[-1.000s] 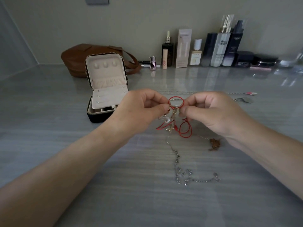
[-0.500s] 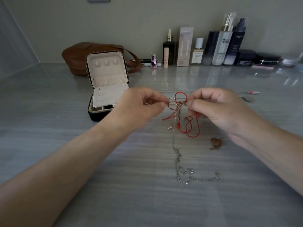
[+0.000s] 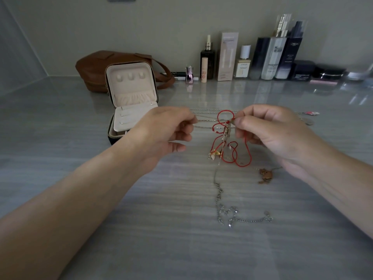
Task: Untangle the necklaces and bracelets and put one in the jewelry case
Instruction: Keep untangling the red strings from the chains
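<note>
A tangle of a red cord bracelet and thin chains hangs between my hands over the grey table. My right hand pinches the red cord and a small charm at the knot. My left hand pinches a thin silver chain that stretches across to the knot. A silver chain with charms trails from the tangle onto the table toward me. A brown pendant lies below my right wrist. The jewelry case stands open to the left, its cream lining showing.
A brown leather bag sits behind the case. Several cosmetic bottles and boxes line the back wall. Another chain with a pink-and-white charm and a round pendant lies on the table beyond my right hand.
My left hand has pulled away to the left, drawing the thin silver chain taut out of the knot. The red cord hangs in looser loops below my right hand.
</note>
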Demonstrator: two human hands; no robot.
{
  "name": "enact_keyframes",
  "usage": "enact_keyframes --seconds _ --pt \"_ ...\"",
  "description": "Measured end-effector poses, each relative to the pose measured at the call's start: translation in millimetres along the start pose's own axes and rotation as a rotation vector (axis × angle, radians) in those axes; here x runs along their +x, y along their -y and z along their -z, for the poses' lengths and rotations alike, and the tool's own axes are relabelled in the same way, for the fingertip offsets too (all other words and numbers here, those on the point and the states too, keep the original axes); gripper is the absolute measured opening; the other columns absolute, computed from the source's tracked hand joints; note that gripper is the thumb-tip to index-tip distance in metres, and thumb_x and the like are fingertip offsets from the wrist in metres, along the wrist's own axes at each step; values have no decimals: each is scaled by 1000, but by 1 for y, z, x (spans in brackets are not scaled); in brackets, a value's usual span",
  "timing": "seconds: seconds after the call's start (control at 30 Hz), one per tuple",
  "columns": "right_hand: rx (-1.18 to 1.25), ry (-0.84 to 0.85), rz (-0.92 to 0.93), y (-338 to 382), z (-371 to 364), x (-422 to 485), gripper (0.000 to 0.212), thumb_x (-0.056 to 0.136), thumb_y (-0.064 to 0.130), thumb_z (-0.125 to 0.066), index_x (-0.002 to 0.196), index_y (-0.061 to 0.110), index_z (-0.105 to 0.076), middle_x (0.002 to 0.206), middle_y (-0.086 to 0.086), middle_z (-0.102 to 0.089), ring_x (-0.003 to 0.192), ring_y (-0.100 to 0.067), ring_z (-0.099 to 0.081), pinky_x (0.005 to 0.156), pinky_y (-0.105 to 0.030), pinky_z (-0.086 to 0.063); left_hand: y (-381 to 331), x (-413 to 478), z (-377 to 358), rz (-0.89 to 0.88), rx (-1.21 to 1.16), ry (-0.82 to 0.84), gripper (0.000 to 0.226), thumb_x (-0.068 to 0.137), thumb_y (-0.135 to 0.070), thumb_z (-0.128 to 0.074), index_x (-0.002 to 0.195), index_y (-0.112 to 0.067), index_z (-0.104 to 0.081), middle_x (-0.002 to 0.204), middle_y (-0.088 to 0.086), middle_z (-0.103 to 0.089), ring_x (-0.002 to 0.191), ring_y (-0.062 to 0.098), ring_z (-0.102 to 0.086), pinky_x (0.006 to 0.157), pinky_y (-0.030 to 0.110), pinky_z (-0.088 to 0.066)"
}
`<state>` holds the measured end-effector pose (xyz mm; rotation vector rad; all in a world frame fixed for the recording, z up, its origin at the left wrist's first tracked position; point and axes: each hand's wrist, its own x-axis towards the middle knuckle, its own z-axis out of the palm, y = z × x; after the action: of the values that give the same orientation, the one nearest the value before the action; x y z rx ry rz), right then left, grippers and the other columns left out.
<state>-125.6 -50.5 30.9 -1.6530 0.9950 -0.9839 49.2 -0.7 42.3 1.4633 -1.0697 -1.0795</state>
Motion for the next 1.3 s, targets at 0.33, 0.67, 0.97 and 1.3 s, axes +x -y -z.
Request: enact_keyframes --seconds 0.33,0.67,0.97,1.3 --pt "22 157 15 1 -2 -4 12 72 15 -64 64 20 -71 62 7 -64 58 1 -53 63 -17 -38 13 3 -6 -238 124 -64 17 89 -21 -61 74 -28 -66 82 -9 -63 69 -1 -51 60 21 -45" --pt "69 116 -58 0 -5 -4 10 68 19 -68 59 18 -72 59 4 -63 56 -5 -53 61 -24 -40 10 -1 -10 -228 205 -26 32 89 -39 -56 68 -17 -64 58 -6 -64 53 6 -56 46 21 -46" --pt "39 130 -49 -1 -5 -3 16 72 20 -64 59 16 -72 60 1 -63 62 -10 -53 64 -26 -40 12 -5 -15 -175 188 80 11 82 -14 -67 74 -22 -66 68 -6 -67 64 6 -59 54 20 -47" --pt "-69 183 51 1 -7 -10 30 56 35 -73 81 20 -66 69 -4 -70 63 -11 -59 68 -29 -47 15 -5 -16 -223 296 73 8 86 -19 -63 80 -16 -67 73 4 -58 69 16 -49 59 29 -41"
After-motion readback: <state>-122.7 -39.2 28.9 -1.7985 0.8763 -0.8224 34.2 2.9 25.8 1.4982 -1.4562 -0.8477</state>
